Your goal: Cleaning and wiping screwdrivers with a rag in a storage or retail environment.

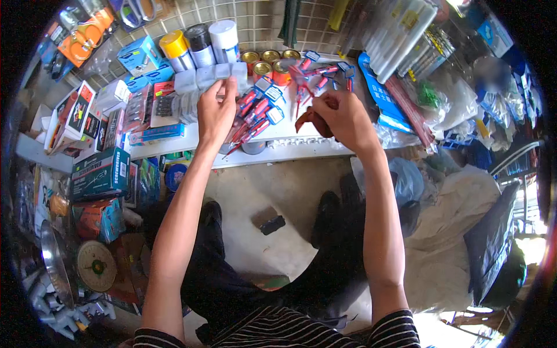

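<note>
My left hand (216, 111) is raised over the white shelf (198, 148), its fingertips in front of a row of clear plastic boxes (206, 77). Whether it grips anything is unclear. Just right of it lies a heap of red-handled screwdrivers (256, 111) with blue-and-white tags. In my right hand (343, 115) is a bunched reddish-brown cloth (320, 124). Close to those fingers, a second loose group of tagged red screwdrivers (321, 81) spreads across the shelf. One blurred red piece near my right fingertips cannot be made out clearly.
Spray cans (201, 45) and small gold-lidded tins (263, 68) stand behind the screwdrivers. Boxed goods (101, 174) crowd the left, above a dial scale (96, 266). Packaged tools (400, 35) and plastic bags fill the right. A dark block (273, 225) lies on the floor between my feet.
</note>
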`<state>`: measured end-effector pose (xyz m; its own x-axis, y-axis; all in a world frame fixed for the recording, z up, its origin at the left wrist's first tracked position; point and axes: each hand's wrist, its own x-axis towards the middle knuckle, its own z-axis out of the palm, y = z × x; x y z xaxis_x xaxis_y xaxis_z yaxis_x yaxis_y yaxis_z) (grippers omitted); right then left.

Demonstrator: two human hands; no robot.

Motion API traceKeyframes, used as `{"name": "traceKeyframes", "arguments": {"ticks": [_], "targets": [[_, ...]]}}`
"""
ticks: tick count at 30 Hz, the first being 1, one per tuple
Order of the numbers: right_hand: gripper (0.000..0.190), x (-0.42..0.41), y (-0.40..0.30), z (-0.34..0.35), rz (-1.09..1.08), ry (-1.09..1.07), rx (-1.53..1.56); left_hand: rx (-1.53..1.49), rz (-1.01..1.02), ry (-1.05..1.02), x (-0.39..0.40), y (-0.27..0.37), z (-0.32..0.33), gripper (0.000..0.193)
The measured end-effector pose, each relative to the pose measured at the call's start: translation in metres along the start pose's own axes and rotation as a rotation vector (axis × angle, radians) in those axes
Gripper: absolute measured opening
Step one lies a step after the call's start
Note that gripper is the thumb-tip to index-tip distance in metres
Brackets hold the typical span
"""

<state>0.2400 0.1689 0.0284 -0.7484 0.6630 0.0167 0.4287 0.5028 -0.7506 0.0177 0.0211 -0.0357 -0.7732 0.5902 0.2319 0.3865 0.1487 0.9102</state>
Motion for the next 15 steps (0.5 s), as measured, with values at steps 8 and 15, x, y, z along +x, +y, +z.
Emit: {"name": "traceKeyframes", "arguments": {"ticks": [8,15], "targets": [[0.032,-0.03,-0.059,0.017,-0.207,-0.29,0.515,-0.902,-0.045,-0.281,-0.001,0.043,-0.03,0.067],[0.034,-0.02,-0.045,0.013,-0.401,0.024,0.108,-0.922,-0.071,-0.255,-0.001,0.042,-0.036,0.046]]}}
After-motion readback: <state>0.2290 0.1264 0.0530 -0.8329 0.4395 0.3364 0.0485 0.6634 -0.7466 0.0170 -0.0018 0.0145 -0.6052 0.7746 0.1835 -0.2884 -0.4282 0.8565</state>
